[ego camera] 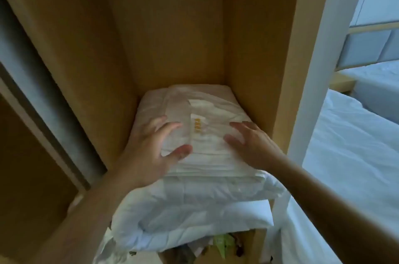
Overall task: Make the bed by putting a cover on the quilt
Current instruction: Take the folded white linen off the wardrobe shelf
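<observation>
- White folded cover (207, 134) lay inside a tan wooden wardrobe compartment (172, 26), on top of a thicker white quilt (183, 209) whose front bulged out past the shelf edge toward 6 o'clock.
- I noted a short row of yellow marks (197, 126) on the cover's top face, between the two hands.
- Left hand (155, 151) sat at the cover's 9 o'clock side, fingers spread, thumb lying over the near edge; I could not tell whether it touched the cloth, and it gripped nothing.
- Right hand (250, 143) was at the 3 o'clock side, fingers also spread and blurred, palm low over the cover, nothing pinched.
- At 3 o'clock of the wardrobe, past a white frame post (313, 91), I saw a bed (349, 155) with a white sheet, well apart from the stack.
- Below the quilt at 6 o'clock, some mixed clutter (222, 242) showed, too dim to identify.
</observation>
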`<state>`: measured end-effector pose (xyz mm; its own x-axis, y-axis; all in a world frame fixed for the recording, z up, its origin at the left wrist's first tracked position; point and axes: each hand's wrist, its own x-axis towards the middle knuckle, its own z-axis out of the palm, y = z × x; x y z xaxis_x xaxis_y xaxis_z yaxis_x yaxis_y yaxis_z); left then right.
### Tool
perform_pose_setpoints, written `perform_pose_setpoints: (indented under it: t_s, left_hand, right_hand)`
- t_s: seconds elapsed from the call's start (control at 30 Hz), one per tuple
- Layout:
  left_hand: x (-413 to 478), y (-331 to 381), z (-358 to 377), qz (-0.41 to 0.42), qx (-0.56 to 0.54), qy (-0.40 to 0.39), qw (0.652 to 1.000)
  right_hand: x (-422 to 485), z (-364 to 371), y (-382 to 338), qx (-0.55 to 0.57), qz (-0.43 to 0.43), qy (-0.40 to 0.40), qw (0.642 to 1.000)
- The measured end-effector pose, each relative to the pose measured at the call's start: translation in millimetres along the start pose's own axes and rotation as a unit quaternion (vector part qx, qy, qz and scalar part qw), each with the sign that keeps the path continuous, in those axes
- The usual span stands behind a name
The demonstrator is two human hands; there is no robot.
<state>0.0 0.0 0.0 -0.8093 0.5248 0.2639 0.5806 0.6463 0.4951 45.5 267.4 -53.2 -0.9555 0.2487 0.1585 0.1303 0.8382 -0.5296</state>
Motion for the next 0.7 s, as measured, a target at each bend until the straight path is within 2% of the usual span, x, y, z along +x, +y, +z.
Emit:
perform_pose_setpoints:
  t_s: [0.07, 0.13, 0.23, 0.3, 0.4, 0.53, 0.7]
  left_hand:
    - [37, -12, 24, -0.086, 0.077, -0.054, 0.992]
    - [59, -30, 45, -0.178, 0.096, -0.080, 0.976]
    - [68, -52, 56, -0.247, 0.073, -0.030, 0.966]
    - [79, -63, 51, -0.319, 0.044, 0.013, 0.947]
    - [89, -83, 43, -0.419, -0.045, 0.030, 0.907]
    - [80, -102, 49, -0.436, -0.136, 0.054, 0.888]
    - [80, -114, 60, -0.447, -0.121, 0.041, 0.885]
  right_hand:
    - [27, 12, 12, 0.017, 0.054, -0.041, 0.998]
    - [48, 22, 26, 0.069, 0.128, -0.061, 0.987]
    - [66, 32, 53, 0.198, 0.189, -0.040, 0.961]
    - [73, 34, 63, 0.274, 0.215, -0.037, 0.937]
    - [76, 44, 71, 0.294, 0.234, -0.053, 0.925]
    - [63, 58, 84, 0.306, 0.239, -0.069, 0.919]
    - [45, 64, 96, 0.347, 0.247, -0.084, 0.901]
